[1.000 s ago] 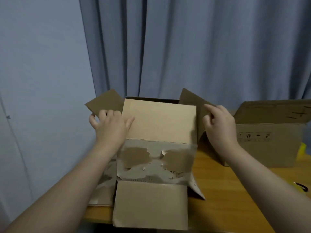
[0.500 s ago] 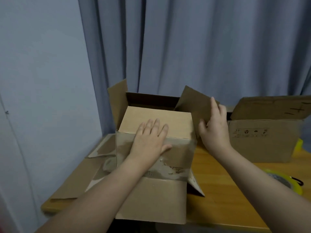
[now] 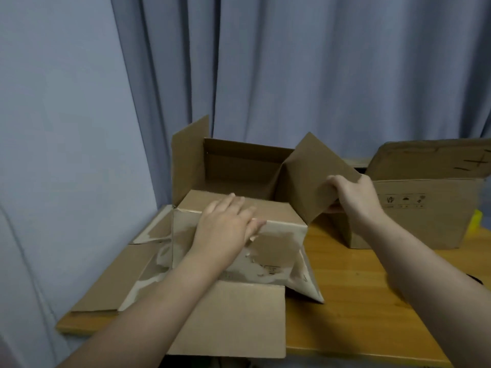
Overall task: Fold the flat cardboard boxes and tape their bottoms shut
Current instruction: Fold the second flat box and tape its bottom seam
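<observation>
Open box [image 3: 279, 248] sits near-left on surface [image 3: 358, 301]. Left hand [image 3: 225, 227]: grip flat, fingers straight, pressing near flap [image 3: 279, 211] down. Right hand [image 3: 353, 197]: grip pinching right flap [image 3: 310, 179], tilted inward. Second box [image 3: 425, 221] crowds just right. Flat cardboard [image 3: 111, 282] lies left.

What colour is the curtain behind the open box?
The curtain is plain grey-blue; the head view, the only one, shows it.

Second box [image 3: 414, 229], handling pictograms [image 3: 404, 200] (wording unreadable)
</observation>
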Demonstrator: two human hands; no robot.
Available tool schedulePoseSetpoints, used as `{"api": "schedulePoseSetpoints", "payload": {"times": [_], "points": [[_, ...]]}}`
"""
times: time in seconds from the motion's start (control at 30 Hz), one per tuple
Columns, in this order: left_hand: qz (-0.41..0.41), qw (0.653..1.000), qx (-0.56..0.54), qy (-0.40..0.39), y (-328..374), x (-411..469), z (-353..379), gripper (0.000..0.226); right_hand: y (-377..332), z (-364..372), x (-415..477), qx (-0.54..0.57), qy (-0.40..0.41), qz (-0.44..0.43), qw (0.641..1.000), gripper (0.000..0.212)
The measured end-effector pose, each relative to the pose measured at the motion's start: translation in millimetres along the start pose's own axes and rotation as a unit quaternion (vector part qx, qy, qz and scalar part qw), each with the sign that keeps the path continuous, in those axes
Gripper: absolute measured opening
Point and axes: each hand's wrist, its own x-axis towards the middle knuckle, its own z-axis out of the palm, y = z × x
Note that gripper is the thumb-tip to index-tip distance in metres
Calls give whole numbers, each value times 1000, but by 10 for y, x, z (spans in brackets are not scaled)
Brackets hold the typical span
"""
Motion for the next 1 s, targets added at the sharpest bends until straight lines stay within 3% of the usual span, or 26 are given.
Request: {"api": "schedulePoseSetpoints", "payload": {"times": [0.13, 0.3, 0.5, 0.63, 0.8, 0.9, 1.0], "points": [[-73, 994, -28, -71, 3, 409, -190, 68, 31, 83, -9, -7, 22, -61, 998, 20], [19, 996, 49, -72, -23, 1319, -199, 98, 144, 119, 0, -65, 8, -112, 992, 34], [-41, 990, 107, -79, -159, 1649, 134, 82, 221, 232, 86, -105, 9, -108, 989, 13], [-80, 975, 23, -208, -77, 1531, 230, 74, 210, 332, 169, -165, 17, -145, 975, 12], [-91, 944, 21, -317, -242, 1408, 364, 80, 183, 474, 102, -233, 21, -180, 956, 31], [-82, 955, -4, -285, -208, 1380, 303, 77, 138, 517, 36, -288, 17, -219, 932, 27], [-20, 992, 32, -117, -79, 1296, 18, 63, 54, 545, 46, -341, 20, -243, 908, 33]]}}
